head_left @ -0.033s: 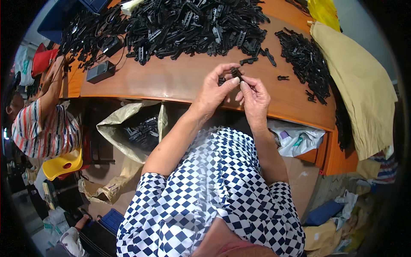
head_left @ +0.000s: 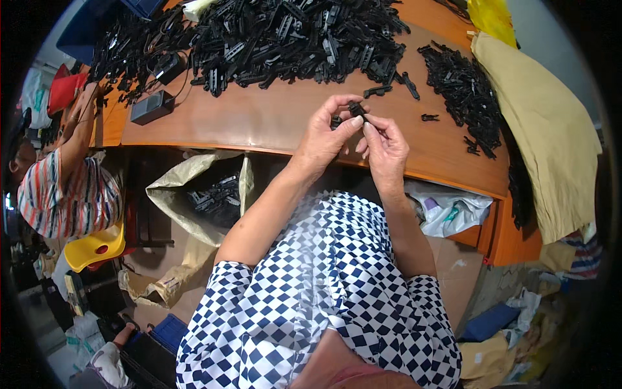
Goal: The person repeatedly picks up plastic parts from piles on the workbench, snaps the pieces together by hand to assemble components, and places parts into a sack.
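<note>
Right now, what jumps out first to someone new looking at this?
The big heap of black plastic parts across the far side of the orange-brown table, with a smaller pile to the right. Over the table's near edge, the left hand and right hand pinch one small black part between their fingertips. Below the table on the left, an open sack holds more black parts.
</note>
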{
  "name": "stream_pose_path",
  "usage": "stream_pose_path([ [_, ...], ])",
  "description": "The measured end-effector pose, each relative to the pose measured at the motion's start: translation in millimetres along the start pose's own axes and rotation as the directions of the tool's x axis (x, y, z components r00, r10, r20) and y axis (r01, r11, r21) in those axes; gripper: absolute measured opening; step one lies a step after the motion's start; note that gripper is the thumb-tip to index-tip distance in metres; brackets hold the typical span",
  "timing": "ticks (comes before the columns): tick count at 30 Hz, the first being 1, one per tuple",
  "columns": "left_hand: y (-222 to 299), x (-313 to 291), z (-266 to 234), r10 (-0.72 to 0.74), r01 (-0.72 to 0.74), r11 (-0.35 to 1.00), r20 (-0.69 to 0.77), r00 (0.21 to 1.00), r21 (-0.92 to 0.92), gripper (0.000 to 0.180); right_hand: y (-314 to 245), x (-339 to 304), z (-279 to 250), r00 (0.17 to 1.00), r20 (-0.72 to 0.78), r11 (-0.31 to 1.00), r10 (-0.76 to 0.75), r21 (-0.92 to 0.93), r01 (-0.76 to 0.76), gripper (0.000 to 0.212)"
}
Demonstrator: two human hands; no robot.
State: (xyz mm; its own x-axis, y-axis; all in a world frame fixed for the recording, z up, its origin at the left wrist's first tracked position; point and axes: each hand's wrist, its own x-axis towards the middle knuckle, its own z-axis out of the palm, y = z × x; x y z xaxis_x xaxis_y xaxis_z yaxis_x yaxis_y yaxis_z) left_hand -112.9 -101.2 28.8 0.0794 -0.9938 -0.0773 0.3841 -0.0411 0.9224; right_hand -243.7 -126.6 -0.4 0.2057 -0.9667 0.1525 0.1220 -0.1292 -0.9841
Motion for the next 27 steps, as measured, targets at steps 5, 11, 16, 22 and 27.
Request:
stream_pose_path([
  [5, -11.2, 4.3, 0.5, 0.065, -0.067, 0.997, -0.086, 0.994, -0.023, 0.029, 3.8, 2.5, 9.3, 1.0, 0.017, 1.0, 0.002, 0.01, -0.002, 0.014],
  [11, -20.8, 7.0, -8.8, 0.052, -0.042, 0.997, -0.148, 0.988, 0.07, 0.024, 8.3, 2.1, 12.9, 0.999, 0.046, 0.999, 0.026, -0.038, -0.025, 0.013],
  [16, -22.1, 5.7, -15.3, 0.141, -0.119, 0.976, -0.115, 0.983, 0.181, 0.022, 7.2, 0.9, 13.6, 0.997, 0.065, 0.98, 0.035, -0.196, -0.022, 0.013],
  [22, -3.1, -2.0, -39.5, 0.027, -0.038, 0.996, -0.128, 0.991, -0.079, 0.018, -15.4, 8.2, 9.4, 0.953, 0.227, 0.841, -0.203, -0.458, 0.288, 0.028],
  [27, -0.8, -9.4, -45.2, 0.155, -0.154, 0.961, -0.015, 0.988, -0.23, 0.022, -30.9, 3.1, 23.7, 0.96, 0.275, 0.919, -0.055, -0.363, 0.157, 0.043],
])
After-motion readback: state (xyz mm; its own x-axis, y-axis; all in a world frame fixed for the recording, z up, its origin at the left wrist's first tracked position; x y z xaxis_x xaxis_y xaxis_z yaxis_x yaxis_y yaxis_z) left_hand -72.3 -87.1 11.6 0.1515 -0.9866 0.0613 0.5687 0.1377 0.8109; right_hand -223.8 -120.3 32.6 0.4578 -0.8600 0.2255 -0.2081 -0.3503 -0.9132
